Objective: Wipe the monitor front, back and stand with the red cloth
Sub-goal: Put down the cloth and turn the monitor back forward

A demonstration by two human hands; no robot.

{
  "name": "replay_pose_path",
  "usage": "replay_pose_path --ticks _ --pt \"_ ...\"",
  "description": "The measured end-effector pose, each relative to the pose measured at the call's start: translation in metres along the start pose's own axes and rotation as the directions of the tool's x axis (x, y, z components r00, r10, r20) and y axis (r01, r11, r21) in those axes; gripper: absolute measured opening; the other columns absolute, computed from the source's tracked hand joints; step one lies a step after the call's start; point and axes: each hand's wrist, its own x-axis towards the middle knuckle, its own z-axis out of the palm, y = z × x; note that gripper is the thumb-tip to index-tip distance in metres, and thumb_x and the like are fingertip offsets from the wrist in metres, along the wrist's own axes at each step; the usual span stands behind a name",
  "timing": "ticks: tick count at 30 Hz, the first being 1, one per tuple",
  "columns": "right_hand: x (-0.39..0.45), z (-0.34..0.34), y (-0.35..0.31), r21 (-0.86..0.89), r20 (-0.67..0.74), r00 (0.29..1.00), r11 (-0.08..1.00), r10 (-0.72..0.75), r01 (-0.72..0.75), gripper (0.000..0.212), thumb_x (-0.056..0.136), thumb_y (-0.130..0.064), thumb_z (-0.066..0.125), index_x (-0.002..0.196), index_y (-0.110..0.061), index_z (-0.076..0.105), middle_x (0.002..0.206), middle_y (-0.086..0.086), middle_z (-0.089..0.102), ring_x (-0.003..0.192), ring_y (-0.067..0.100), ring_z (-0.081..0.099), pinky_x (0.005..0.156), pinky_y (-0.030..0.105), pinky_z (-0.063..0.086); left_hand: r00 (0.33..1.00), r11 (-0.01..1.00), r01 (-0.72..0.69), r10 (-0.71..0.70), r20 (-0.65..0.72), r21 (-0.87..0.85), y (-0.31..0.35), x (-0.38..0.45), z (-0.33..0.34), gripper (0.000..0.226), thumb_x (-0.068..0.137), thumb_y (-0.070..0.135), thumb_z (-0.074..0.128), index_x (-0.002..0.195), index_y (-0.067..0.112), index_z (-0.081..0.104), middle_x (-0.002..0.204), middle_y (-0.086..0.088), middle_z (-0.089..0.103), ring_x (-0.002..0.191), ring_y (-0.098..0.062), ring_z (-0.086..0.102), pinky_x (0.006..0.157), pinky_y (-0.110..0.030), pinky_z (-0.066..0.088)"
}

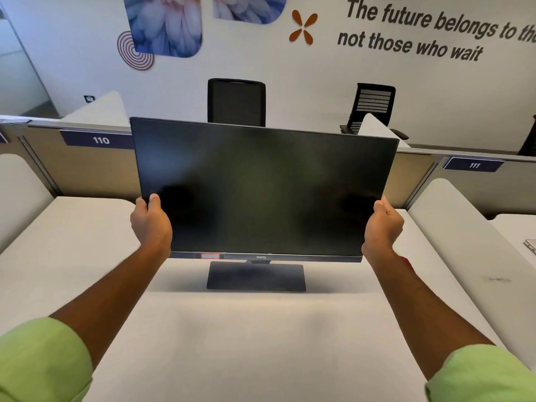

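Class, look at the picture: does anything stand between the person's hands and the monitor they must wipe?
No. The left hand and right hand already grip the monitor by its side edges. Only a red sliver, perhaps the cloth, shows behind the right forearm.

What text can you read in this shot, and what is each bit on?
"The future belongs to th..." / "not those who wait": wall lettering, first line cut off.
"110": left partition plate.
"111": right partition plate.
"BenQ": monitor bottom bezel.
Red-edged sticker on bezel: unreadable.
Desk mark: blurred.
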Motion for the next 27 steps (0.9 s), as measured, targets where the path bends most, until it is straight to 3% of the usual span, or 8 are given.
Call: replay_pose_path --ticks 1,3,6,8,13,21,27 --pt "0.001 0.001 0.001 0.003 -0.002 1.000 1.000 0.001 -0.001 0.034 0.109 -0.027 0.055 0.139 -0.016 0.067 0.142 -0.001 0.067 0.121 0.020 0.066 0.084 0.019 0.052 1.000 1.000 -0.002 0.002 0.004 0.002 0.001 0.002 0.002 0.050 0.105 0.041 0.042 0.135 0.003 0.053 0.135 -0.014 0.059 0.127 -0.032 0.054 0.108 -0.042 0.043" --pt "0.004 0.004 0.002 0.013 -0.004 1.000 1.000 -0.001 0.001 0.034 0.109 -0.027 0.055 0.139 -0.016 0.068 0.141 -0.001 0.068 0.124 0.023 0.066 0.106 0.036 0.054 1.000 1.000 -0.009 0.009 0.013 0.007 0.000 0.006 0.005 0.050 0.105 0.042 0.041 0.137 0.005 0.052 0.138 -0.014 0.057 0.129 -0.031 0.053 0.108 -0.040 0.041" --pt "0.008 0.009 0.004 0.018 -0.015 1.000 1.000 0.013 -0.012 0.032 0.109 -0.028 0.056 0.135 -0.018 0.070 0.138 -0.002 0.069 0.127 0.025 0.064 0.123 0.058 0.037 1.000 1.000 -0.003 0.002 0.016 0.010 -0.004 0.007 0.009 0.046 0.106 0.041 0.041 0.141 0.012 0.050 0.143 -0.009 0.053 0.134 -0.027 0.048 0.110 -0.038 0.039" --pt "0.010 0.011 0.004 0.033 -0.014 1.000 0.999 0.013 -0.013 0.032 0.109 -0.028 0.055 0.136 -0.018 0.070 0.140 -0.003 0.069 0.130 0.026 0.063 0.124 0.060 0.034 1.000 1.000 0.009 -0.010 0.017 0.024 -0.009 0.007 0.010 0.039 0.107 0.039 0.040 0.134 0.015 0.052 0.138 -0.007 0.055 0.130 -0.024 0.049 0.107 -0.037 0.040" --pt "0.015 0.008 0.008 0.010 0.022 1.000 1.000 0.010 -0.010 0.034 0.110 -0.029 0.054 0.140 -0.019 0.067 0.143 -0.004 0.067 0.134 0.027 0.060 0.125 0.061 0.032 0.999 0.997 -0.008 0.005 0.039 0.073 -0.012 0.010 0.009 0.052 0.108 0.037 0.038 0.153 0.011 0.037 0.155 -0.008 0.043 0.144 -0.030 0.039 0.116 -0.039 0.031" --pt "0.012 0.001 0.005 -0.068 0.108 0.994 0.997 -0.021 0.028 0.041 0.111 -0.031 0.050 0.150 -0.022 0.057 0.150 -0.004 0.061 0.139 0.029 0.055 0.125 0.063 0.029 0.989 0.974 -0.085 0.058 0.133 0.210 -0.013 0.009 0.003 0.057 0.109 0.038 0.036 0.156 0.008 0.027 0.159 -0.013 0.036 0.146 -0.034 0.034 0.118 -0.043 0.029" --pt "0.006 -0.005 0.004 -0.176 0.285 0.958 0.982 -0.017 0.070 0.058 0.112 -0.026 0.048 0.166 -0.029 0.027 0.166 0.004 0.041 0.153 0.038 0.037 0.125 0.064 0.025 0.969 0.965 -0.099 0.038 0.244 0.244 -0.010 0.011 -0.010 0.057 0.106 0.039 0.042 0.156 0.013 0.029 0.156 -0.011 0.041 0.143 -0.035 0.039 0.117 -0.051 0.035"
